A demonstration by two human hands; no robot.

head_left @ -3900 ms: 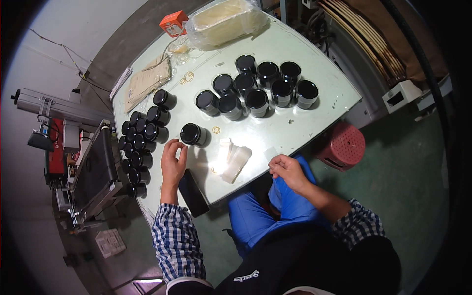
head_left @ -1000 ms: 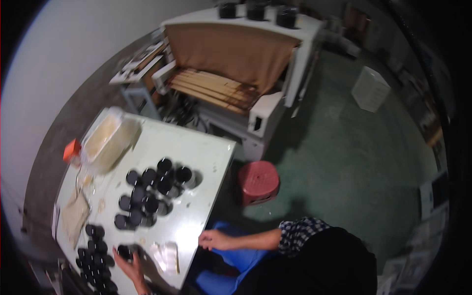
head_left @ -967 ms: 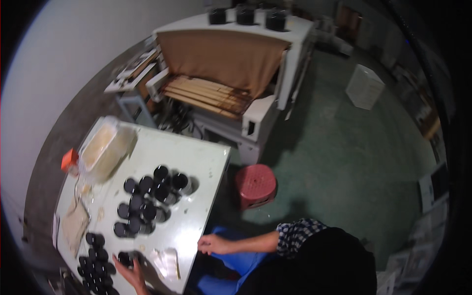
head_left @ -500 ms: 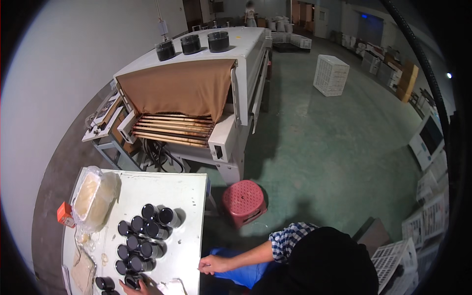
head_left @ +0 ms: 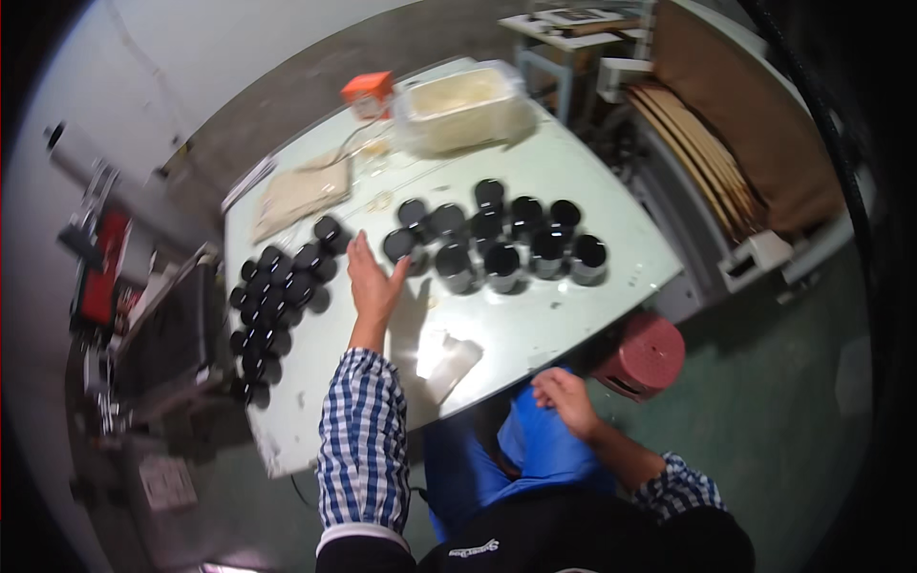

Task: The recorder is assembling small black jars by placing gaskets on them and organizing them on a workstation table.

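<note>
My left hand [head_left: 373,286] reaches over the white table [head_left: 516,339] with thumb and fingers spread apart. Its thumb overlaps the edge of a black-lidded jar [head_left: 398,245]; whether they touch cannot be made out. Right of that hand stands a group of several more such jars [head_left: 501,265], upright and close together. To its left is a second cluster of dark-lidded jars [head_left: 277,296]. My right hand [head_left: 565,396] hovers over my blue-clad thigh by the table's front edge, fingers curled in. What it holds, if anything, is hidden.
A plastic-lined tub [head_left: 458,110] and an orange box [head_left: 369,94] stand at the table's back, near a folded beige cloth [head_left: 304,196]. A red stool [head_left: 640,355] is at the right, below a machine with rollers [head_left: 697,158]. Dark equipment [head_left: 158,334] stands left.
The view has swung left and down, bringing the second jar cluster into sight. My left hand now reaches between the groups; my right hand is over my thigh, near the table edge.
</note>
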